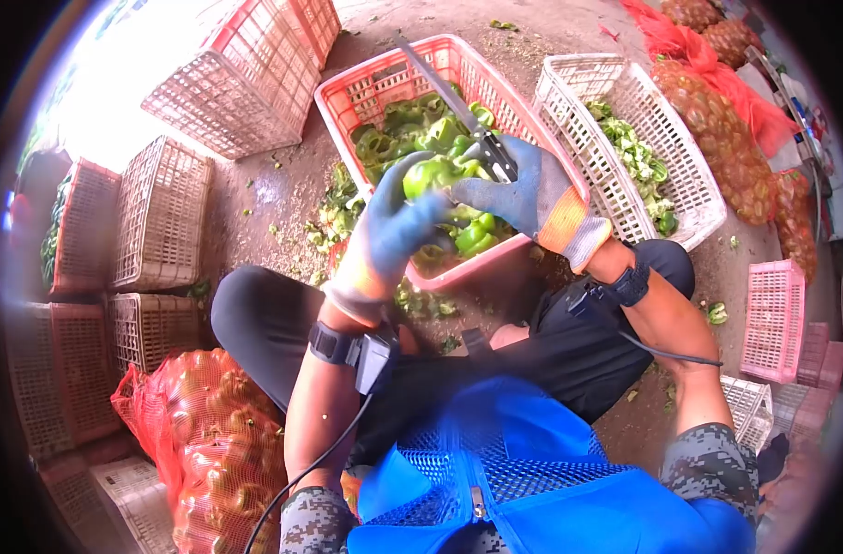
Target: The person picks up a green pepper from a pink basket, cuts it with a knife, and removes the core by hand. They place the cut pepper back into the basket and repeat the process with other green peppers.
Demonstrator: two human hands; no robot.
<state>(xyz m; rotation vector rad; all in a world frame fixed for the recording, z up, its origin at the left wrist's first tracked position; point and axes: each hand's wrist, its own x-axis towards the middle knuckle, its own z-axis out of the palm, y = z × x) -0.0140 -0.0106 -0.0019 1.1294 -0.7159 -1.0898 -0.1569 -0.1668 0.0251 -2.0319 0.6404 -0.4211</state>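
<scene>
My left hand (394, 226), in a blue and orange work glove, is closed around a green bell pepper (429, 176); its fingers are partly blurred. My gloved right hand (525, 192) grips a long knife (445, 92) by its black handle, with the blade pointing up and away to the left. The right thumb reaches toward the pepper. Both hands are over the near part of a pink plastic crate (523, 92), which holds many cut green pepper pieces (398, 129).
A white crate (694, 185) of pepper cores and scraps stands to the right. Scraps litter the floor left of the pink crate. Stacked crates (163, 212) line the left, a red mesh sack (218, 452) sits near my left knee, and more sacks (717, 129) lie at right.
</scene>
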